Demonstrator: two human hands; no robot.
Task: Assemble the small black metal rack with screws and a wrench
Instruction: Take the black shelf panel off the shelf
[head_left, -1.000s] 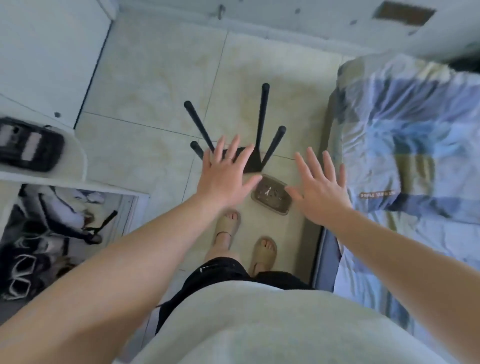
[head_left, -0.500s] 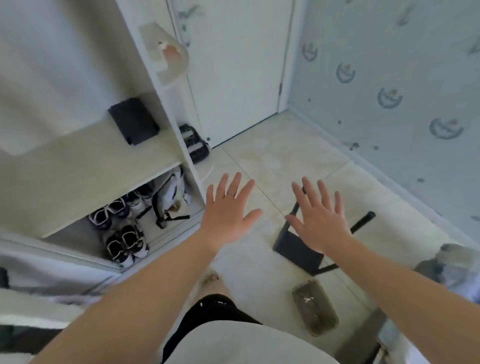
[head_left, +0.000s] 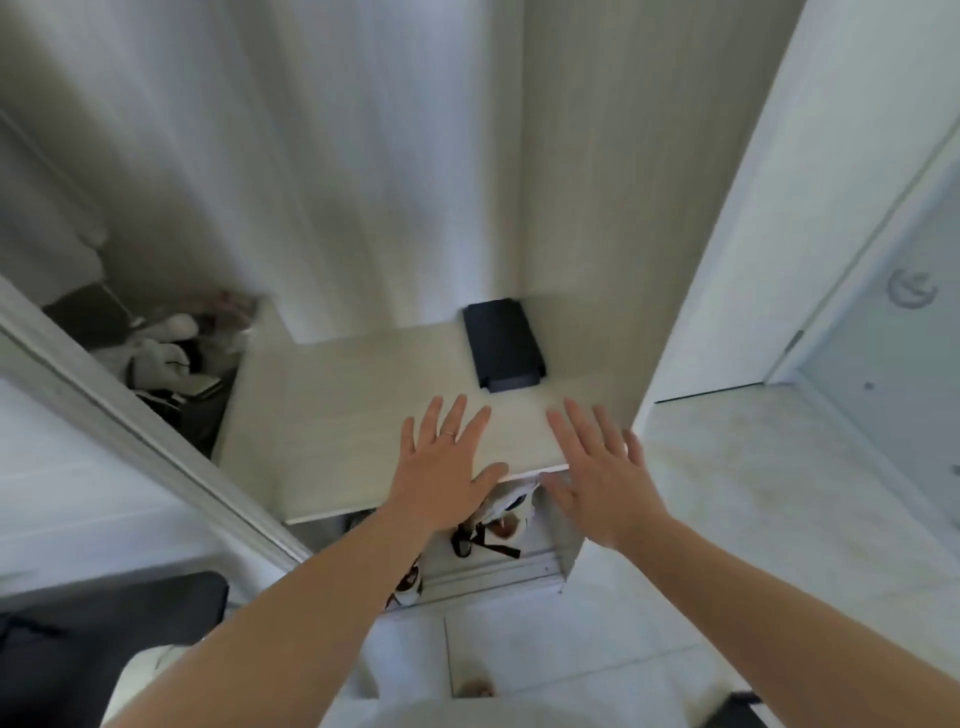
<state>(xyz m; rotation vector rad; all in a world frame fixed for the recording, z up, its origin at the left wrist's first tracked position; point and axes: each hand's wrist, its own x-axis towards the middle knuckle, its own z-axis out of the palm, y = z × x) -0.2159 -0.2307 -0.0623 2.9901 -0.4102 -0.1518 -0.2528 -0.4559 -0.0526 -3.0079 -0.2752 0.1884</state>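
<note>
Both hands are held out flat over the front of a pale wooden shelf (head_left: 337, 415), palms down. The left hand (head_left: 441, 467) has its fingers straight and spread apart, holding nothing, and a thin ring (head_left: 450, 432) shows on one finger. Its thumb reaches toward the shelf's front edge. The right hand (head_left: 602, 478) is spread the same way over the shelf's front right corner and is also empty, with its thumb lying past the edge. The two hands are near each other but apart. Whether either palm touches the shelf cannot be told.

At the back of the shelf, beyond the fingertips and clear of them, a flat black box (head_left: 503, 345) lies close to the right side wall. In the compartment under the shelf are shoes (head_left: 504, 514) with black straps, partly hidden by the wrists. To the left of the shelf, a lower space holds a blurred heap of soft pale things (head_left: 166, 353). To the right of the shelf is light floor tile (head_left: 727, 519) and a white door (head_left: 883, 312). The rack itself is out of view.
</note>
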